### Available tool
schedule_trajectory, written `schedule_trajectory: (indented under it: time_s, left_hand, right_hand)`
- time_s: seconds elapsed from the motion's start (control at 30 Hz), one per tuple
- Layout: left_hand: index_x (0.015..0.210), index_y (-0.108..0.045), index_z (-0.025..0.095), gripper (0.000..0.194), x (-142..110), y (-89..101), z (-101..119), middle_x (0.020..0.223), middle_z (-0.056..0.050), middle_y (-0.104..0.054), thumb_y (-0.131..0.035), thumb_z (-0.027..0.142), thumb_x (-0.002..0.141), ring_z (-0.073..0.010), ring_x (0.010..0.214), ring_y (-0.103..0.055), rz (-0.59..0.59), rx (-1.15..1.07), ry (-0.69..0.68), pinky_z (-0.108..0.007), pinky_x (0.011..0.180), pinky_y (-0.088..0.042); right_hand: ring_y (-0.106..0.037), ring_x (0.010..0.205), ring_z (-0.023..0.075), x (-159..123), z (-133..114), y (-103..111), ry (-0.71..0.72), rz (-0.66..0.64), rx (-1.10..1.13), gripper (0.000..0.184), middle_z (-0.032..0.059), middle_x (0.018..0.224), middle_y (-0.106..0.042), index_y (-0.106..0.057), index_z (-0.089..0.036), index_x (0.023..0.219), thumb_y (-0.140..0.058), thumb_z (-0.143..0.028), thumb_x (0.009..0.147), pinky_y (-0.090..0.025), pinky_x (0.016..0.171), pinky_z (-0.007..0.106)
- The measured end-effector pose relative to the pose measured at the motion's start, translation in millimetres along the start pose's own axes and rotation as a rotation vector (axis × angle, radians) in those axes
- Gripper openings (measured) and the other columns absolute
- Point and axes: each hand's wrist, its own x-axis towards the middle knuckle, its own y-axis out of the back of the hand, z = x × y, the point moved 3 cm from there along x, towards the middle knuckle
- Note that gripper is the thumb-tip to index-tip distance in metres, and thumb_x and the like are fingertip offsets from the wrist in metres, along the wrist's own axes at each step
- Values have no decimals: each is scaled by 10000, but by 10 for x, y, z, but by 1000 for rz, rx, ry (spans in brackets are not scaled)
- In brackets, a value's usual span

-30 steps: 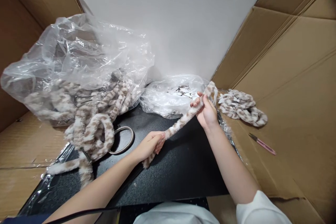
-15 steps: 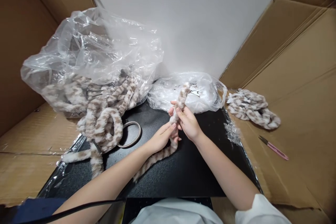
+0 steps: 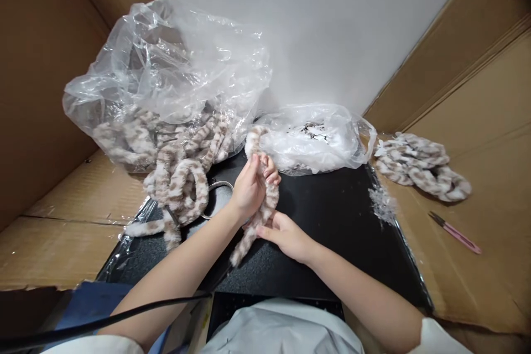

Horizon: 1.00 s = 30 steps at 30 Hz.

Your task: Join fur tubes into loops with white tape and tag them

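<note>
A fluffy white-and-brown plush strip (image 3: pixel 271 197) runs between my two hands over the black table (image 3: pixel 327 215). My left hand (image 3: pixel 252 185) is wrapped round its upper part, and the strip's far end curls up above the fingers. Lower down, my right hand (image 3: pixel 288 235) pinches the strip between thumb and fingers. Its near end hangs toward the table's front edge. To the left lies a heap of similar plush strips (image 3: pixel 188 188), spilling from a large clear plastic bag (image 3: pixel 166 72). Partly hidden behind my left forearm is a thin metallic ring (image 3: pixel 224 183).
A second clear bag (image 3: pixel 323 144) with white pieces stands at the back. On the cardboard at right are a bundle of plush strips (image 3: pixel 423 166), pink-handled snips (image 3: pixel 456 232) and a pile of clear plastic scraps (image 3: pixel 382 204). A black cable (image 3: pixel 157 304) crosses the lower left.
My left hand has moved up the strip and my right hand down to its lower part. The strip's far end has swung left, and the whole view has shifted slightly.
</note>
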Motion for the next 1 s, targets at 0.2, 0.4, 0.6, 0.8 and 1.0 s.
schedule_trajectory:
  time_s: [0.2, 0.4, 0.6, 0.8, 1.0]
  left_hand:
    - [980, -657, 142, 303, -27, 139, -205, 759, -24, -669, -761, 313, 752, -133, 698, -626, -242, 454, 293, -212, 649, -477]
    - [864, -638, 137, 322, -64, 299, -372, 761, -50, -690, -654, 456, 825, -123, 527, -623, -182, 417, 303, -211, 479, -450]
    - [781, -531, 189, 263, 53, 276, -133, 591, 64, -512, -694, 393, 818, -84, 524, -530, 115, 87, 32, -229, 589, -513]
    - [810, -519, 190, 257, 40, 270, -106, 556, 86, -402, -668, 396, 846, -43, 421, -364, 181, -29, 28, -144, 436, -379]
    - [750, -491, 176, 302, -13, 221, -212, 501, 92, -320, -521, 408, 940, -39, 370, -296, 198, -193, 193, -130, 379, -308]
  right_hand:
    - [-598, 509, 106, 0, -236, 307, 46, 205, 97, 469, -32, 623, -628, -577, -174, 863, -754, -564, 671, -509, 557, 257]
    - [-575, 476, 84, -32, -290, 443, -26, 198, 38, 429, -14, 669, -649, -557, -163, 877, -687, -548, 736, -449, 499, 219]
    - [-415, 367, 57, -137, -262, 482, -94, 215, -329, 336, -66, 527, -517, -538, -169, 794, -543, -499, 862, -299, 390, 190]
    - [-253, 420, 59, -127, -184, 409, 116, 239, -355, 406, -87, 522, -334, -534, -180, 748, -454, -545, 907, -199, 399, 192]
    - [-283, 398, 55, -103, -115, 304, 120, 229, -232, 387, -100, 510, -376, -506, -188, 829, -455, -566, 897, -262, 385, 181]
